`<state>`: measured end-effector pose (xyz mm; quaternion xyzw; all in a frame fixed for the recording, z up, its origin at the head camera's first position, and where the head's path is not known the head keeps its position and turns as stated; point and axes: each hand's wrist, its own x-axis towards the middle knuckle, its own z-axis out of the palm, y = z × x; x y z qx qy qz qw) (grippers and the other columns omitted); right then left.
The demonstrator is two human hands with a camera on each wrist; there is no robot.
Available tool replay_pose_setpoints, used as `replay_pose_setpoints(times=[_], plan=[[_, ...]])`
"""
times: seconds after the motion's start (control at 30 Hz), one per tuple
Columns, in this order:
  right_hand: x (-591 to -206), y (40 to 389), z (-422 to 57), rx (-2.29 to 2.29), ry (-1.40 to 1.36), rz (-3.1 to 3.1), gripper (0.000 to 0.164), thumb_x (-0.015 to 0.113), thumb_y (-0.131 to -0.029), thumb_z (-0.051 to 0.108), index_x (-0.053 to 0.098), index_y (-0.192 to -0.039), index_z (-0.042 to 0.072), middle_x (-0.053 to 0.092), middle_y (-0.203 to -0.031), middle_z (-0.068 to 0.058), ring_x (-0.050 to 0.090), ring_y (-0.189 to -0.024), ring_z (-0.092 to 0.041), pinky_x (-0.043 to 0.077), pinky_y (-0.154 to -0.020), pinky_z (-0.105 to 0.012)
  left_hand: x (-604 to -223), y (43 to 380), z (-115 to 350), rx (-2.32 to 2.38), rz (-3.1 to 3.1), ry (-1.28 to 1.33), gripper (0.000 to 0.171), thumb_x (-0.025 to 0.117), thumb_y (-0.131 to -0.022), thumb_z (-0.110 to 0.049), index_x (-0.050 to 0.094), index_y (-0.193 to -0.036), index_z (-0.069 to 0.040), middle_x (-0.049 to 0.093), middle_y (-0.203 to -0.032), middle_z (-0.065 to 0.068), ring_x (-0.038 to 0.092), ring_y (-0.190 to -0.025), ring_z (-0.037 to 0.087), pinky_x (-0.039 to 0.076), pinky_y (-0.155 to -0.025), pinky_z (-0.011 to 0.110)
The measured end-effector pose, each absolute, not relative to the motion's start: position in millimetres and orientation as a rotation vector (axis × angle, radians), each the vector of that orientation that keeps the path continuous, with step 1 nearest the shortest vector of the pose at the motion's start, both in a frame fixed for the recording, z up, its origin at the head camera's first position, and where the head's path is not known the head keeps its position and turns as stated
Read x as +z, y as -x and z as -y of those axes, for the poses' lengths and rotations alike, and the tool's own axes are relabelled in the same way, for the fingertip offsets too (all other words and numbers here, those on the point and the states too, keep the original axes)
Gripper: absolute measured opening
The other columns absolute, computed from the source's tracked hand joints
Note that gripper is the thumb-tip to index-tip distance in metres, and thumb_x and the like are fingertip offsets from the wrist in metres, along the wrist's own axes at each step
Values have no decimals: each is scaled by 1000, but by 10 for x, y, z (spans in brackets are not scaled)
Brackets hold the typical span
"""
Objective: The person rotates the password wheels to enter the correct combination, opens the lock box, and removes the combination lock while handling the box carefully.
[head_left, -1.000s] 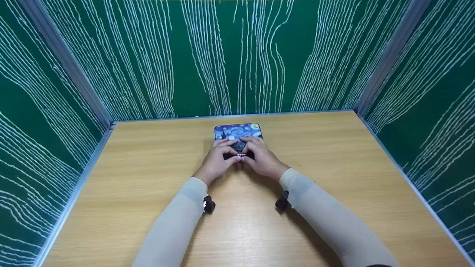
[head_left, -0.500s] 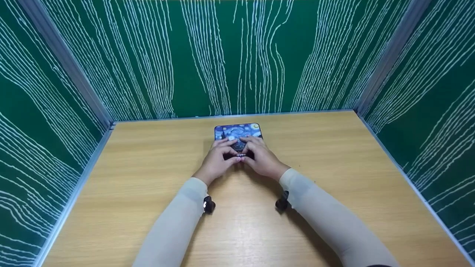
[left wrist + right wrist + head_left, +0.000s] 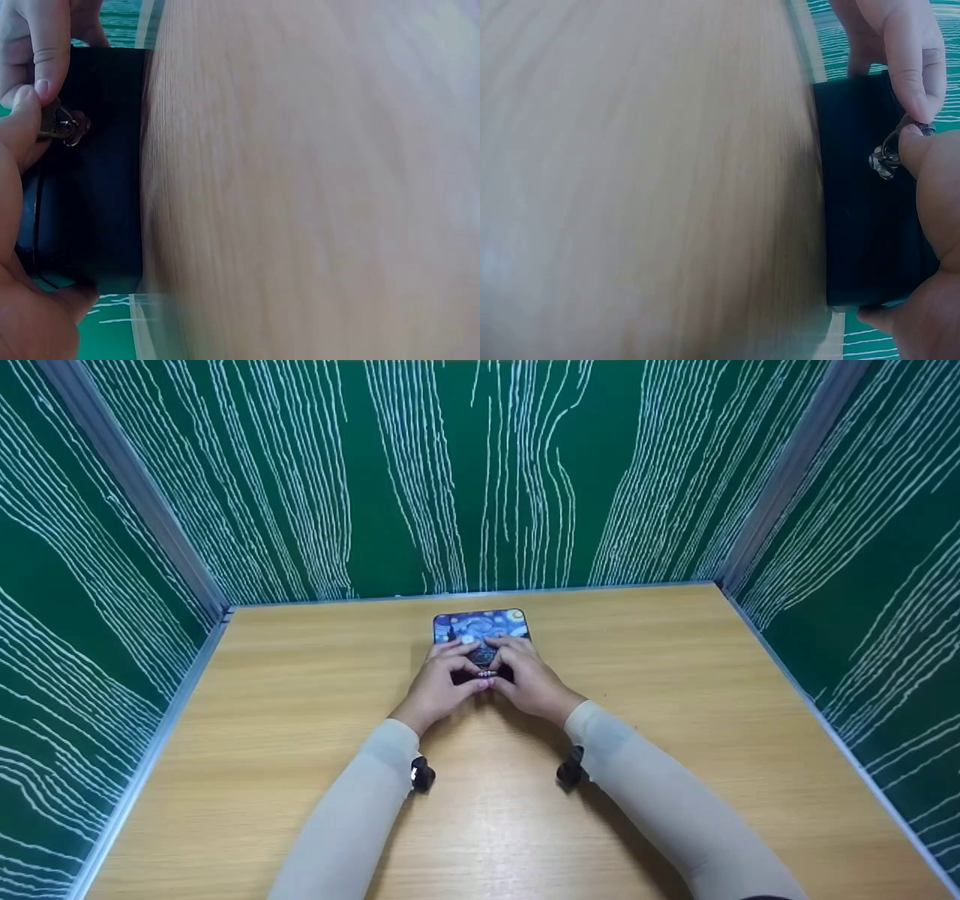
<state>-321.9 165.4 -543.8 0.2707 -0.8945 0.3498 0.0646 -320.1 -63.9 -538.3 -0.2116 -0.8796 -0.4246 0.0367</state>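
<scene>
A small box (image 3: 480, 624) with a blue, swirling night-sky picture on its lid sits near the back middle of the table. On its dark front face is a metal latch (image 3: 885, 163) with a wire loop, seen close up in both wrist views. My left hand (image 3: 439, 688) spans the box's left side, its fingers over the lid and its thumb on the latch. From the right, my right hand (image 3: 534, 684) grips the box in the same way. Both thumb tips meet at the latch, partly covering it. The lid lies down on the box.
The wooden table (image 3: 300, 780) reaches to a metal-framed back edge. Green panels (image 3: 405, 480) with white wavy lines stand at the back and both sides. A dark device (image 3: 422, 774) is strapped to each sleeved wrist.
My thumb tips shift very slightly at the latch. The box and both arms keep their places.
</scene>
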Motion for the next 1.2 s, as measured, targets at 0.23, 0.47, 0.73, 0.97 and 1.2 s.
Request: replay_pose_setpoints(times=[0.23,0.47,0.73,0.97,1.2], plan=[[-5438,3222,-1655,1066,-809,2707,14,79,-107,13,66,-112,11,52,-177,-12,37,-169,-42,32,-141,-61,-5398,3213,633,-1306,2712,635,13,88,-102,-27,87,-111,-18,60,-171,-7,38,-171,28,27,-144,52],[-5436,3232,-1653,1065,-780,2747,13,77,-110,18,67,-114,13,50,-179,-8,34,-171,-39,30,-142,-59,-5390,3212,630,-1304,2720,619,13,87,-103,-28,87,-111,-18,60,-171,-9,38,-171,26,28,-143,51],[-5430,3228,-1658,1046,-809,2719,14,79,-108,15,66,-112,12,52,-177,-10,35,-170,-41,31,-141,-60,-5419,3234,645,-1305,2699,658,14,87,-103,-29,87,-111,-17,61,-171,-6,40,-170,28,28,-143,51],[-5432,3229,-1663,1045,-790,2747,13,78,-108,14,65,-113,13,50,-179,-8,33,-172,-39,31,-141,-59,-5432,3239,652,-1294,2707,665,16,88,-101,-29,88,-113,-18,60,-171,-7,38,-171,28,26,-144,52],[-5428,3230,-1664,1059,-780,2752,13,78,-109,15,66,-113,13,50,-179,-7,33,-172,-39,31,-141,-59,-5431,3245,632,-1288,2715,641,11,87,-102,-27,87,-110,-19,60,-171,-8,39,-171,27,27,-144,52]])
